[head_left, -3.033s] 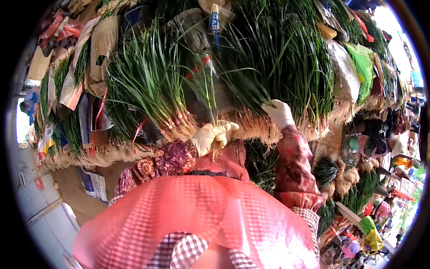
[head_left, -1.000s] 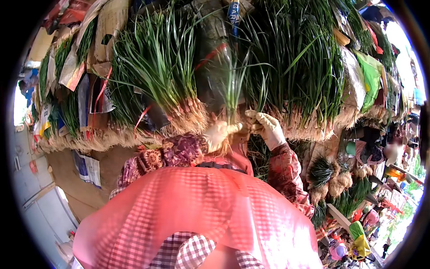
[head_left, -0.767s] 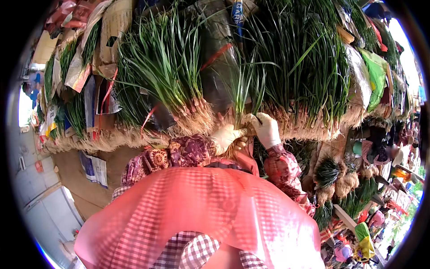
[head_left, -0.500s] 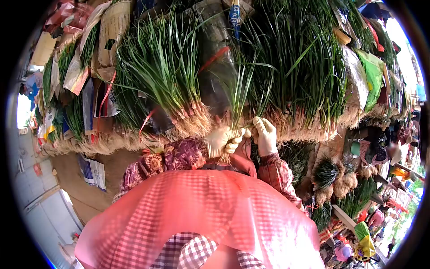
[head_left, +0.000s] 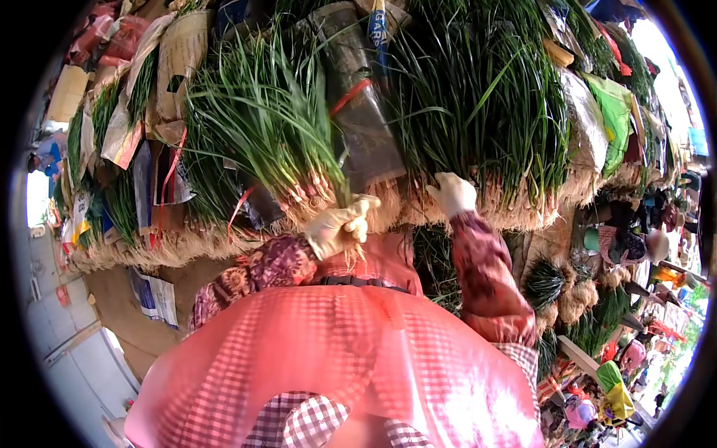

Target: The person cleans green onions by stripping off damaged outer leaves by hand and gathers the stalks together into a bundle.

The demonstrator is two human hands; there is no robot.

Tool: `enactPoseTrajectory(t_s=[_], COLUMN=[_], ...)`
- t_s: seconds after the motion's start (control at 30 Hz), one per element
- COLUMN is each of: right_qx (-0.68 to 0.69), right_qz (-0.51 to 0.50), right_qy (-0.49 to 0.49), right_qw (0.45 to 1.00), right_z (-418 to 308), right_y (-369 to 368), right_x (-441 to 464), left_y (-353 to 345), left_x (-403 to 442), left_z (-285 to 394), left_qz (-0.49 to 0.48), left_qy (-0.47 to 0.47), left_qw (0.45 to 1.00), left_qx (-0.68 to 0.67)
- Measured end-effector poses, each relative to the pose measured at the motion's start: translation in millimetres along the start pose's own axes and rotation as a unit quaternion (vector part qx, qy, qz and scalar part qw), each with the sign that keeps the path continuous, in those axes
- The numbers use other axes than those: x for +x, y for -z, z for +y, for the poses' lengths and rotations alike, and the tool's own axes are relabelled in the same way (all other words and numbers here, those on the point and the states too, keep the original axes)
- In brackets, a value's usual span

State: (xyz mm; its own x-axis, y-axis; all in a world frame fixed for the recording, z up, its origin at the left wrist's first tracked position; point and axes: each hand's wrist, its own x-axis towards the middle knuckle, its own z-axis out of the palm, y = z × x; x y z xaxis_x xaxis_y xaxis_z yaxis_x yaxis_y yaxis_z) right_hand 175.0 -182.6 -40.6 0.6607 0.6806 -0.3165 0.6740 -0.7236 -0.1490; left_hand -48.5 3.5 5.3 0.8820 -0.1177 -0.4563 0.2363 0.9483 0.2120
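Observation:
My left hand [head_left: 340, 226], in a pale glove, is closed round a small bunch of green stalks, with roots hanging below the fist. It is beside the lower right of a loose bundle of green stalks [head_left: 269, 127] with pinkish bases. My right hand [head_left: 453, 194], also gloved, touches the lower left edge of the big pile of green stalks [head_left: 485, 112]; its fingertips are partly hidden among the stalks, so its grip is unclear. Between bundle and pile lies a dark plastic sheet [head_left: 366, 134] with a red strip.
A blue-printed wrapper [head_left: 379, 33] lies at the top middle. Cardboard [head_left: 179, 63] and more covered stalks are at the left. A green bag [head_left: 609, 119] lies at the right. Tied bundles [head_left: 545, 284] are below right, with people and coloured bags beyond.
My left hand has moved left with its stalks, up against the loose bundle. My right hand has left its place beside my left hand and moved up and right to the big pile.

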Motion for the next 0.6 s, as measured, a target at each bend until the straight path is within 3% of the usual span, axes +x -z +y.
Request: enactPoseTrajectory(t_s=[0.03, 0.13, 0.17, 0.2, 0.27, 0.3, 0.33, 0.37, 0.4, 0.43, 0.47, 0.5, 0.53, 0.6], right_qx=[-0.094, 0.116, 0.237, 0.551, 0.643, 0.671, 0.698, 0.679, 0.534, 0.458, 0.374, 0.524, 0.673, 0.756], right_qz=[-0.084, -0.057, -0.030, -0.129, -0.114, -0.103, -0.093, -0.012, 0.009, 0.068, 0.133, 0.100, 0.067, 0.059], right_qy=[-0.041, -0.063, -0.064, -0.182, -0.190, -0.183, -0.174, -0.115, -0.066, -0.029, 0.006, -0.095, -0.148, -0.166], right_qw=[0.991, 0.990, 0.969, 0.804, 0.733, 0.711, 0.689, 0.725, 0.843, 0.886, 0.918, 0.840, 0.722, 0.630], right_z=[-6.9, -6.8, -9.8, -19.6, -39.7, -50.6, -61.4, -71.5, -77.3, -79.1, -79.1, -86.3, -85.9, -82.6], right_y=[-3.7, 25.7, 34.8, 45.2, 42.5, 36.4, 25.8, 5.6, 13.0, 14.6, 17.5, 20.8, 6.3, -3.7], right_x=[20.8, 11.7, -1.5, -14.1, -32.1, -35.7, -37.1, -35.6, -36.8, -37.8, -38.1, -42.2, -42.8, -53.3], left_y=[-3.4, -23.2, -35.1, -41.4, -29.6, -44.3, -35.9, -27.7, -32.9, -32.6, -14.3, -23.3, -34.3, -34.8], left_x=[3.6, 8.7, 7.9, 14.2, 20.8, 20.3, 30.4, 40.4, 43.6, 45.3, 48.3, 43.4, 34.2, 30.1], left_z=[-5.5, -11.5, -13.6, -18.2, -21.1, -19.0, -28.2, -37.3, -50.7, -47.2, -43.1, -30.8, -27.2, -28.7], left_qz=[0.027, 0.075, 0.163, 0.195, 0.208, 0.258, 0.238, 0.219, 0.179, 0.217, 0.154, 0.156, 0.164, 0.152], left_qy=[0.016, 0.015, 0.018, 0.004, 0.043, 0.091, 0.051, 0.010, -0.117, -0.056, 0.028, 0.036, 0.050, 0.072], left_qw=[0.999, 0.994, 0.983, 0.978, 0.949, 0.910, 0.904, 0.895, 0.947, 0.952, 0.979, 0.981, 0.981, 0.983], left_qx=[0.013, 0.080, 0.080, 0.078, 0.234, 0.312, 0.351, 0.388, 0.238, 0.209, 0.129, 0.112, 0.089, 0.068])
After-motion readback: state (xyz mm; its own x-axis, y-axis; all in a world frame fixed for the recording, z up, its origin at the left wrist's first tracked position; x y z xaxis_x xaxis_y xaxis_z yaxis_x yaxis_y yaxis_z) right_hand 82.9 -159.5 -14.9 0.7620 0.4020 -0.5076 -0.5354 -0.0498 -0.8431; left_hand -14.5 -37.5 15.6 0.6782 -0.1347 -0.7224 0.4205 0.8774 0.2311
